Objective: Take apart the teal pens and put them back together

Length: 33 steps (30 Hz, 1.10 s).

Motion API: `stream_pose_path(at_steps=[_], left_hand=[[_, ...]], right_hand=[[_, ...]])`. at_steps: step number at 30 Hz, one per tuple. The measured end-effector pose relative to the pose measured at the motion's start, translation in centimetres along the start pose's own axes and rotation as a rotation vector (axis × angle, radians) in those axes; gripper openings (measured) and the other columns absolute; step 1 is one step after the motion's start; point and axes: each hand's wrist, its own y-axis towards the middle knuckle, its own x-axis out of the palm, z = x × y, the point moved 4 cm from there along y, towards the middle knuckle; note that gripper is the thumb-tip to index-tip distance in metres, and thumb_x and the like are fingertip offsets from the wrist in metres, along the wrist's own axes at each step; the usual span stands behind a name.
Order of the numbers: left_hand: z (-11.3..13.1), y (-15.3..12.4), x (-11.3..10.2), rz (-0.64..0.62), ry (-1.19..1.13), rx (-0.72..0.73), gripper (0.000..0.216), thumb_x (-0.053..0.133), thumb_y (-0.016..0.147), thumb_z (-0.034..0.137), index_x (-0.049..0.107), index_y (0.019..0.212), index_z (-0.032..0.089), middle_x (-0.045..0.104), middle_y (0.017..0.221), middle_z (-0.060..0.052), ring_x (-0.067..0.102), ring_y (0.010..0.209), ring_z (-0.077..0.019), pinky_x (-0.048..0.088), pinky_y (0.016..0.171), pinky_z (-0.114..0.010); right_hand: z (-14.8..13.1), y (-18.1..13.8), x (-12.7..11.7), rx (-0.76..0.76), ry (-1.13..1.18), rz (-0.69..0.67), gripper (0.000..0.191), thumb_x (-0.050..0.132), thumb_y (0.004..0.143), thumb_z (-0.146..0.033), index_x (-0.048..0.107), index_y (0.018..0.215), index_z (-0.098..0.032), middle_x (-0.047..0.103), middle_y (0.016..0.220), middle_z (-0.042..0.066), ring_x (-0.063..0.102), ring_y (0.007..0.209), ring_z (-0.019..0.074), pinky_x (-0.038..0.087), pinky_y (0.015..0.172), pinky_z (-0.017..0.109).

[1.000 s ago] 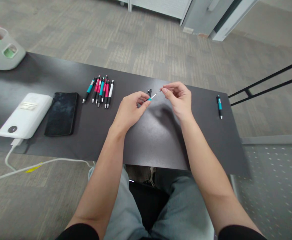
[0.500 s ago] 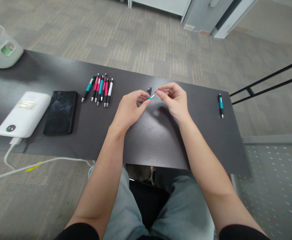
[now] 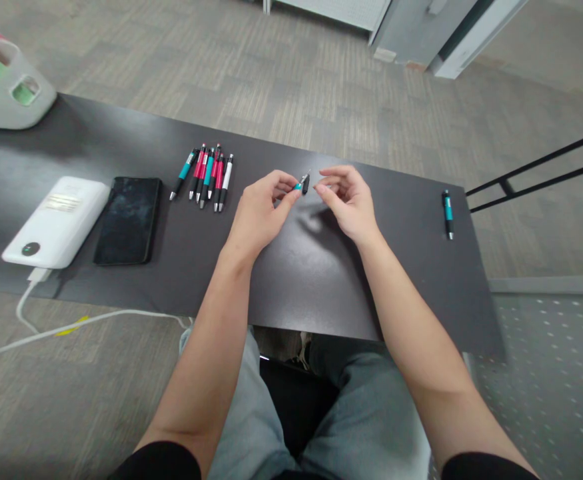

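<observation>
My left hand (image 3: 264, 207) pinches a teal pen barrel (image 3: 298, 187) between thumb and fingers. From the barrel's upper end a thin, pale refill tip (image 3: 308, 175) points up and to the right. A small black pen part (image 3: 306, 185) shows right beside the barrel, seemingly on the table. My right hand (image 3: 348, 203) hovers just to the right, its fingers curled but apart from the thumb, and no object is visible in it. Most of the barrel is hidden behind my left fingers.
Several pens (image 3: 211, 177), pink, teal and white, lie grouped left of my hands. A black tablet-like device (image 3: 128, 220) and a white power bank (image 3: 56, 220) with a cable lie further left. One teal pen (image 3: 448, 215) rests near the right edge. A pale container (image 3: 36, 110) stands far left.
My right fingers have come off the tip of the refill and opened slightly, leaving a gap to the pen. The barrel in my left hand points more upward. The view has shifted slightly.
</observation>
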Motion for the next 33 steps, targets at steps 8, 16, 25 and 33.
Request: stream_pose_path(at_steps=[8,16,25,33], left_hand=[[-0.5,0.3,-0.7,0.075,-0.036,-0.006,0.010,0.089,0.108,0.027,0.080,0.111,0.030,0.091,0.109,-0.003,0.085,0.097,-0.0254,0.070,0.090,-0.040],[-0.6,0.3,-0.4,0.070,-0.031,-0.017,0.010,0.089,0.108,0.028,0.080,0.111,0.030,0.091,0.111,-0.003,0.086,0.101,-0.0255,0.071,0.093,-0.040],[0.6,0.0,-0.6,0.034,0.053,-0.092,0.008,0.086,0.109,0.025,0.080,0.111,0.028,0.092,0.115,-0.004,0.087,0.103,-0.0253,0.068,0.095,-0.038],[0.7,-0.1,0.0,-0.042,0.084,-0.091,0.006,0.082,0.109,0.022,0.082,0.111,0.027,0.093,0.114,-0.003,0.088,0.107,-0.0258,0.069,0.098,-0.038]], right_hand=[[0.4,0.0,0.0,-0.130,-0.466,-0.084,0.040,0.083,0.111,-0.057,0.085,0.142,-0.032,0.085,0.155,0.016,0.078,0.135,0.0445,0.063,0.125,0.069],[0.7,0.9,1.2,-0.085,-0.531,-0.129,0.065,0.083,0.110,-0.050,0.073,0.172,-0.033,0.080,0.176,0.016,0.068,0.159,0.0515,0.051,0.137,0.079],[1.8,1.5,-0.5,-0.044,-0.260,0.004,0.062,0.077,0.116,-0.077,0.079,0.163,-0.036,0.090,0.152,0.013,0.083,0.136,0.0395,0.061,0.130,0.066],[2.8,2.2,-2.3,0.078,0.177,0.130,0.078,0.063,0.111,-0.106,0.088,0.135,-0.037,0.092,0.119,0.009,0.085,0.091,0.0263,0.072,0.085,0.044]])
